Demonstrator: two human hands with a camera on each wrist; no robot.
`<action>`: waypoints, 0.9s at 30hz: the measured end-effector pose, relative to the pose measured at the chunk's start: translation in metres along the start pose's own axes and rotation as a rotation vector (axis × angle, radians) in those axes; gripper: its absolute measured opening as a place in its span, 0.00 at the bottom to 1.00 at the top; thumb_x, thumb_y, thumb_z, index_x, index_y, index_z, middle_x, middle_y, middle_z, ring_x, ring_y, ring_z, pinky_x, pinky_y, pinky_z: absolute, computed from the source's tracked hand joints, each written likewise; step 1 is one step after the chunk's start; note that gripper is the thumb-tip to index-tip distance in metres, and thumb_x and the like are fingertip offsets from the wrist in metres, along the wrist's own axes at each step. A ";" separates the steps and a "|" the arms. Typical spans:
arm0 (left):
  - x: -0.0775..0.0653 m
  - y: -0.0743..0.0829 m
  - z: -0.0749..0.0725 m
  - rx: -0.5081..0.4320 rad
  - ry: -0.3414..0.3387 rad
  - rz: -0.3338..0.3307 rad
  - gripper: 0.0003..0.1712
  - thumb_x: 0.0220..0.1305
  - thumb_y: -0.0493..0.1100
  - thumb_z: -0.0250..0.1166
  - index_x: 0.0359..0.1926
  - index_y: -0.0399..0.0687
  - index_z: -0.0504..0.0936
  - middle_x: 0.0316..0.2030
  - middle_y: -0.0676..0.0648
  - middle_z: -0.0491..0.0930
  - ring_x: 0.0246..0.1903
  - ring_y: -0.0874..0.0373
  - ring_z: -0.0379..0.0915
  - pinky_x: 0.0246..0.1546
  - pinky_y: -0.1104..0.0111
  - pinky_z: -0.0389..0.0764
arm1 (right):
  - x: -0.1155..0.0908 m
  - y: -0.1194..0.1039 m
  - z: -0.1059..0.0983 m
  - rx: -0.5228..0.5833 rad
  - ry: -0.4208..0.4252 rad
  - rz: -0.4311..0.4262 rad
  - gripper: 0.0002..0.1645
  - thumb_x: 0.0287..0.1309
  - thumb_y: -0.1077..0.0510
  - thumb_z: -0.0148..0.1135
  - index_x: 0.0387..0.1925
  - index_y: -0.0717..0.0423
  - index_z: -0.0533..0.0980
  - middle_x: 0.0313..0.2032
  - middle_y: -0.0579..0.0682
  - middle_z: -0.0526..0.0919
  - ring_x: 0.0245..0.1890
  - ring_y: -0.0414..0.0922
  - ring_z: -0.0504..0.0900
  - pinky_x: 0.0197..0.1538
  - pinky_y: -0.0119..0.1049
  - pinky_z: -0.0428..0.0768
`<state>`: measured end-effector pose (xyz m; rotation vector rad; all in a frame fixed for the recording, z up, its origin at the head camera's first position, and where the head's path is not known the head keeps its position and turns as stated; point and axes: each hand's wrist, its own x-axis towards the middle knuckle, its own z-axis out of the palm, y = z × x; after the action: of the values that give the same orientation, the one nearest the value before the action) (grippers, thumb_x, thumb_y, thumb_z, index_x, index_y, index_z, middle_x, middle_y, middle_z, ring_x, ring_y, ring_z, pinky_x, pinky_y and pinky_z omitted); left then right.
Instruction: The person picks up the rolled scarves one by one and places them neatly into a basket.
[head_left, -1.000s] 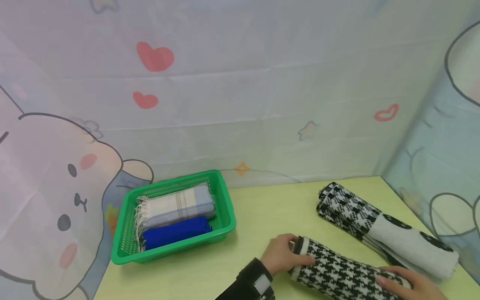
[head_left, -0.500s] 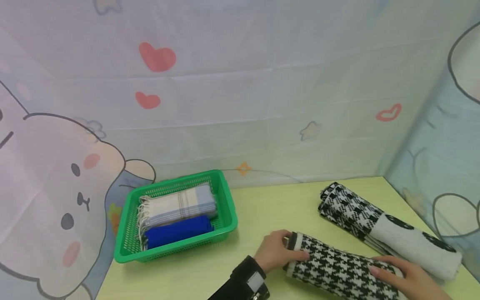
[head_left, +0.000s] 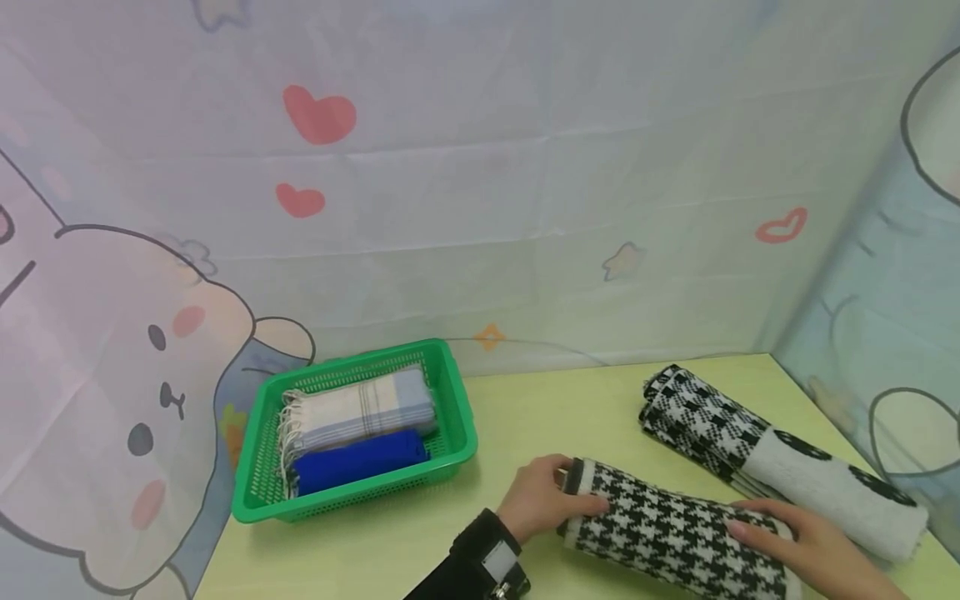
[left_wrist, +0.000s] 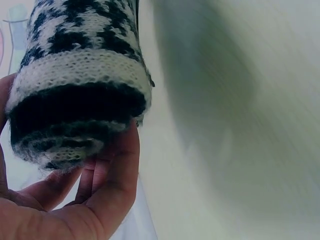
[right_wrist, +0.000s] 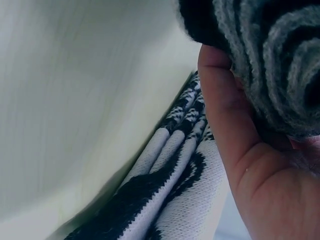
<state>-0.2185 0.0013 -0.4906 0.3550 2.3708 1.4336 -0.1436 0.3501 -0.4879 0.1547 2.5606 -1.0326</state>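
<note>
A rolled black-and-white houndstooth knit scarf point(head_left: 667, 529) is held by both hands, one at each end. My left hand point(head_left: 542, 500) grips its left end, thumb on top and fingers beneath; the left wrist view shows the coiled end of the scarf point(left_wrist: 80, 110) in that hand point(left_wrist: 95, 205). At the other end, my right hand point(head_left: 813, 546) holds the roll, its thumb lying on top. Spiral layers of the scarf point(right_wrist: 280, 60) appear against the right hand point(right_wrist: 255, 165) in the right wrist view. A shadow under the roll shows it is raised off the table.
A green plastic basket point(head_left: 247, 500) at the left holds a fringed white-and-blue folded cloth point(head_left: 367, 408) and a rolled blue cloth point(head_left: 360, 462). Behind my right hand lies another folded black-and-white knit scarf point(head_left: 780, 458). The pale yellow table point(head_left: 525, 408) meets a cartoon-print backdrop point(head_left: 465, 208).
Both hands have moved a little to the left and upward in view, carrying the rolled houndstooth scarf with them. The basket and the other scarf keep their places on the table.
</note>
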 end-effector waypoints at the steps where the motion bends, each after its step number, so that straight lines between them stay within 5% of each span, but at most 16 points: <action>1: 0.000 0.000 -0.001 0.000 0.001 0.001 0.41 0.54 0.55 0.84 0.64 0.41 0.82 0.43 0.47 0.84 0.38 0.57 0.78 0.34 0.64 0.84 | 0.001 0.000 0.000 0.002 0.001 -0.006 0.44 0.79 0.33 0.55 0.70 0.69 0.74 0.64 0.75 0.77 0.57 0.69 0.82 0.49 0.61 0.86; 27: -0.003 0.005 -0.023 -0.038 0.003 0.017 0.42 0.57 0.55 0.83 0.67 0.41 0.80 0.41 0.48 0.83 0.33 0.58 0.80 0.30 0.65 0.85 | 0.012 -0.019 -0.013 0.111 -0.063 -0.067 0.43 0.82 0.37 0.53 0.75 0.70 0.68 0.74 0.80 0.62 0.70 0.81 0.62 0.55 0.66 0.83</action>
<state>-0.2247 -0.0159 -0.4754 0.3638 2.3454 1.4856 -0.1633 0.3446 -0.4721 0.0652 2.4687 -1.1858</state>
